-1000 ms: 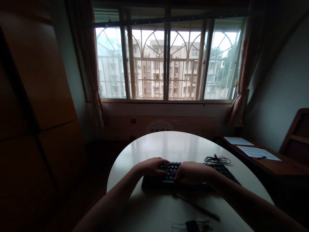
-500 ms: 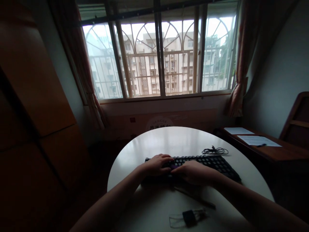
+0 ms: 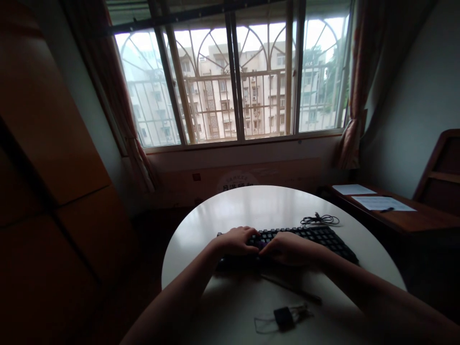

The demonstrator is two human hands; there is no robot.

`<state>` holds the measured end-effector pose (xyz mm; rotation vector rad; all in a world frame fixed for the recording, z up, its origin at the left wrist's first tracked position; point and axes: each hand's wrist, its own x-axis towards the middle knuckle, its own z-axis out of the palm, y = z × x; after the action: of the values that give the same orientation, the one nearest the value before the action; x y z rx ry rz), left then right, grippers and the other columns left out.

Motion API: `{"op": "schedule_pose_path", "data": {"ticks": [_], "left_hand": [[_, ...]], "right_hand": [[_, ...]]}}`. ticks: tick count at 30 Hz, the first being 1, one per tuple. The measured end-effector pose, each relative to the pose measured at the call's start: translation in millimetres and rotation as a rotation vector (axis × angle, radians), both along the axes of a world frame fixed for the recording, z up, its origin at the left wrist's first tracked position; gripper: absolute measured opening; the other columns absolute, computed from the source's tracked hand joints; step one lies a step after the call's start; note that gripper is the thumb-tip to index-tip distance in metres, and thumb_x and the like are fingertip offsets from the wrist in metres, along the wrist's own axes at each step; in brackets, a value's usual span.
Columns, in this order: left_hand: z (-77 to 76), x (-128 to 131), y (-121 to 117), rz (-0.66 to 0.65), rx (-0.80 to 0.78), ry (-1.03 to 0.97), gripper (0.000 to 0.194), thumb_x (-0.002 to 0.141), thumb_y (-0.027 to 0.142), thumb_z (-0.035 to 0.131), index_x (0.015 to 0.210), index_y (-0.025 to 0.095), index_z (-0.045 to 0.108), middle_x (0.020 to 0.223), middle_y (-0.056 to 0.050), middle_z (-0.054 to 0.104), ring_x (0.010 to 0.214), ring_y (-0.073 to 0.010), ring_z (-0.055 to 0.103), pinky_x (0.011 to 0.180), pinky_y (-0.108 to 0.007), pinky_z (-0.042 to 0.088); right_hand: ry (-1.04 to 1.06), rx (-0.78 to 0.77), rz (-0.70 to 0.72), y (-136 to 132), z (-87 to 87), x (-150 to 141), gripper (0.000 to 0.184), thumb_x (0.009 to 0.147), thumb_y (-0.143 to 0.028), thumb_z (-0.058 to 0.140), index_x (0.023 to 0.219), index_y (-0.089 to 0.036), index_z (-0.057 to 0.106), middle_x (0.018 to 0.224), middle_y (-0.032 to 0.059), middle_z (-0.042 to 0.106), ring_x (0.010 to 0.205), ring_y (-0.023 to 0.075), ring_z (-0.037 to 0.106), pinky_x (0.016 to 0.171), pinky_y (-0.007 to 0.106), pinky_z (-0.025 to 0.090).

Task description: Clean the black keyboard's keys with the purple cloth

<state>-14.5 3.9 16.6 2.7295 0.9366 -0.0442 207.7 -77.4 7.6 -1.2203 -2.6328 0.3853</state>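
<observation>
A black keyboard (image 3: 332, 242) lies on the round white table, partly covered by both my hands. My left hand (image 3: 239, 239) rests on its left part, fingers stretched forward and thumb apart. Close beside it, my right hand (image 3: 287, 247) is closed, thumb and finger pointing down at the keys. Between the two hands shows a small dark purple thing (image 3: 264, 245), at the right fingertips; its kind is too dim to make out. Nearer to me lie a thin dark stick-like tool (image 3: 291, 289) and a black piece with wire loops (image 3: 283, 317), like a keycap puller.
A coiled black cable (image 3: 319, 219) sits behind the keyboard on the white table (image 3: 190, 230). To the right, a low wooden table (image 3: 406, 220) carries paper sheets (image 3: 383, 203) and a dark pen. A wooden cabinet (image 3: 53, 143) stands left, and a barred window is ahead.
The view has shifted slightly. Both hands stay on the keyboard near the purple thing, with the right fingertips moved only a little.
</observation>
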Motion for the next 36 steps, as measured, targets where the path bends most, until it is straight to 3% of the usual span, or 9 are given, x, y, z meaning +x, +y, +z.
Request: {"op": "schedule_pose_path", "data": {"ticks": [10, 15, 20, 26, 36], "left_hand": [[-9.7, -2.1, -6.0, -0.039, 0.104, -0.068, 0.059, 0.087, 0.051, 0.062, 0.139, 0.026, 0.05, 0.143, -0.009, 0.051, 0.129, -0.0321, 0.047, 0.109, -0.045, 0.034], [-12.1, -1.0, -6.8, -0.068, 0.122, -0.06, 0.066, 0.088, 0.048, 0.062, 0.147, 0.029, 0.041, 0.15, -0.01, 0.043, 0.136, -0.0334, 0.04, 0.113, -0.048, 0.029], [-10.4, -2.1, -6.2, -0.09, 0.103, -0.073, 0.065, 0.088, 0.048, 0.062, 0.147, 0.029, 0.043, 0.149, -0.009, 0.045, 0.135, -0.0329, 0.042, 0.113, -0.048, 0.029], [-8.3, -3.3, -6.7, -0.09, 0.092, -0.078, 0.065, 0.088, 0.048, 0.062, 0.146, 0.028, 0.044, 0.149, -0.009, 0.045, 0.134, -0.0342, 0.044, 0.112, -0.046, 0.033], [-9.8, -3.7, -2.9, -0.083, 0.076, -0.058, 0.065, 0.088, 0.049, 0.061, 0.147, 0.03, 0.043, 0.151, -0.008, 0.042, 0.137, -0.0353, 0.04, 0.113, -0.048, 0.032]], "right_hand": [[-0.013, -0.008, -0.012, -3.4, 12.9, 8.4, 0.036, 0.084, -0.026, 0.057, 0.114, -0.033, 0.075, 0.096, 0.0027, 0.079, 0.077, 0.0206, 0.071, 0.071, 0.026, 0.045], [0.018, -0.022, -0.012, -0.6, 7.2, 6.3, 0.036, 0.084, -0.027, 0.056, 0.113, -0.032, 0.076, 0.099, 0.0027, 0.079, 0.082, 0.0219, 0.071, 0.074, 0.026, 0.046], [-0.006, 0.057, -0.046, 0.0, 0.8, -2.1, 0.035, 0.082, -0.025, 0.056, 0.109, -0.031, 0.077, 0.096, 0.0041, 0.079, 0.087, 0.0239, 0.072, 0.075, 0.027, 0.047], [-0.02, -0.001, -0.015, -4.8, 8.1, 5.6, 0.036, 0.084, -0.027, 0.055, 0.114, -0.033, 0.075, 0.102, 0.003, 0.079, 0.087, 0.024, 0.072, 0.076, 0.028, 0.047], [-0.045, 0.044, -0.057, -8.7, 6.5, -2.2, 0.035, 0.087, -0.027, 0.053, 0.113, -0.032, 0.075, 0.101, 0.0056, 0.078, 0.091, 0.0265, 0.073, 0.075, 0.03, 0.047]]}}
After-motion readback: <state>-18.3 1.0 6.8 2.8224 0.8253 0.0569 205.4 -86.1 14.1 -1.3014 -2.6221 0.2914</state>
